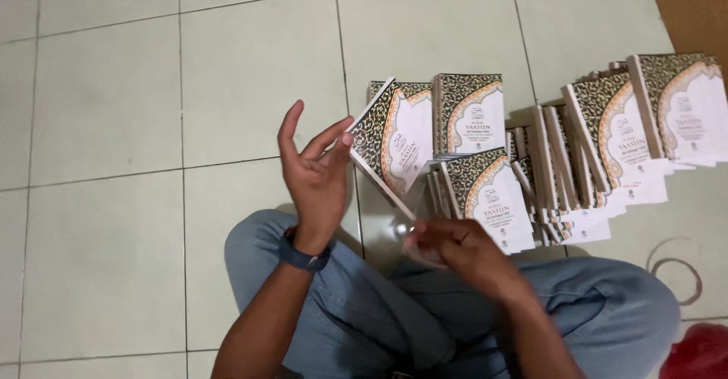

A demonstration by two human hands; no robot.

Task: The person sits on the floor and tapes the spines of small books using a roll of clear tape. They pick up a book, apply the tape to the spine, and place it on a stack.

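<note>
Left hand: my left hand [315, 174] is raised upright, palm facing right, fingers spread and loosely curled, fingertips pinching.
Right hand: my right hand [462, 249] sits lower, knuckles up, fingers curled closed.
Forearms: both angle inward above my crossed legs.

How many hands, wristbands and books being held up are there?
hands: 2, the left hand and the right hand
dark wristband: 1
held booklet: 1
Total: 4
</note>
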